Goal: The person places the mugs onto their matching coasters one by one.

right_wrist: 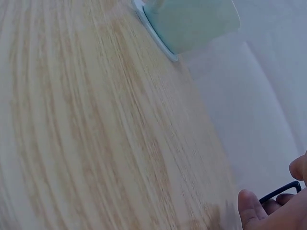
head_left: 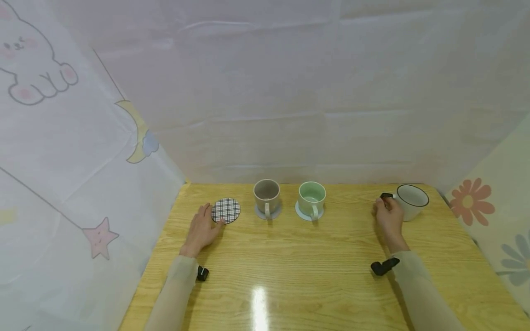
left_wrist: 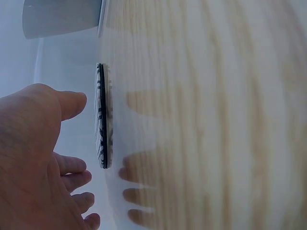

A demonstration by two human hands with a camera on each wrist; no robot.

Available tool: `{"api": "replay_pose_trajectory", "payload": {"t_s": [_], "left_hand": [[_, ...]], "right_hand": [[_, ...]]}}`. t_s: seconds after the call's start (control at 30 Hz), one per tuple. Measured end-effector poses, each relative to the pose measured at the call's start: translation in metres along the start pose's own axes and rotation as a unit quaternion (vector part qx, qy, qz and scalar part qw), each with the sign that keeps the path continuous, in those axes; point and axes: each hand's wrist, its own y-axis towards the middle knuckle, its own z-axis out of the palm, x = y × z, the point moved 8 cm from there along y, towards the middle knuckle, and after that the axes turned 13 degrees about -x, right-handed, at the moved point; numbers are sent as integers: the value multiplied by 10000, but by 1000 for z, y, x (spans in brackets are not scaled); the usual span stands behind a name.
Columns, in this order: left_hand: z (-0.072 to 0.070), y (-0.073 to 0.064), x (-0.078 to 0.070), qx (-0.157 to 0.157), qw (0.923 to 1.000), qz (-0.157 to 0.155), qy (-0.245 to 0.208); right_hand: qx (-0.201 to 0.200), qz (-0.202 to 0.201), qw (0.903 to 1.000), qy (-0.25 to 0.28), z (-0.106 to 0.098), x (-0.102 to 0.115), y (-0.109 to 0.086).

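At the left side, my left hand point(head_left: 201, 231) is beside a round plaid coaster point(head_left: 226, 211) lying on the table. Its thumb and fingers are apart, with the coaster's edge close in front of them in the left wrist view; whether they touch it I cannot tell. On the right, my right hand point(head_left: 389, 219) grips the handle point(head_left: 387, 195) of a white mug point(head_left: 410, 209) with a black rim. Dark handle trim point(right_wrist: 280, 190) shows among its curled fingers in the right wrist view, where the mug's body is out of sight.
Between the hands, a grey-beige mug point(head_left: 266, 197) stands on a grey coaster point(head_left: 278, 213), and a green mug point(head_left: 311, 200) on a pale coaster point(head_left: 305, 214). The wooden table point(head_left: 306, 276) meets a hanging cloth point(head_left: 265, 138) at the back.
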Motion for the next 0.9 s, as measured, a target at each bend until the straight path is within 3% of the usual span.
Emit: {"api": "replay_pose_trajectory", "payload": {"t_s": [0.23,0.63,0.9], "left_hand": [[1,1,0,213,9998,20,-32],[7,2,13,597,9981,153,91],[7,3,10,751,9964,363,123]], "right_hand": [[-5,140,9996,233,4,-2,1],[-31,-72,10000,-42,2,-4,1],[99,5,9999,18,-8,-9,-4]]}}
